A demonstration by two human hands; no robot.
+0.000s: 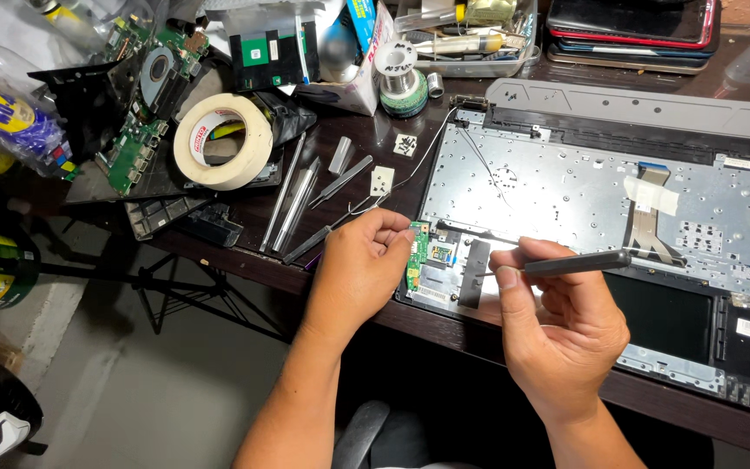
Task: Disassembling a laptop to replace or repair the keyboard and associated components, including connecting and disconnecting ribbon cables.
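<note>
Head view, left hand (362, 265) on small green board (416, 252), right hand (557, 326) w/ screwdriver (566, 263)

Opened laptop chassis (601, 187) lies on the table's (245, 260) right half. Small circuit board (417, 252) sits at its near-left corner. Tweezers (297, 201) lie left of chassis; tape roll (223, 141) further left, motherboard (145, 104) behind it.

Count: 2 hands (366, 260) (557, 321) in view. 1 opened laptop chassis (601, 187). 1 small green daughterboard (417, 254) at its corner, 1 larger green motherboard (145, 95) far left. 1 dark stylus-type tool (576, 262). 1 masking tape roll (223, 141). 1 solder spool (399, 80). About 5 metal tweezers/pry tools (292, 195) on the desk (245, 252); exact number unclear. 1 clear tray (470, 62). 1 stack of devices (631, 35), count unclear.
</note>
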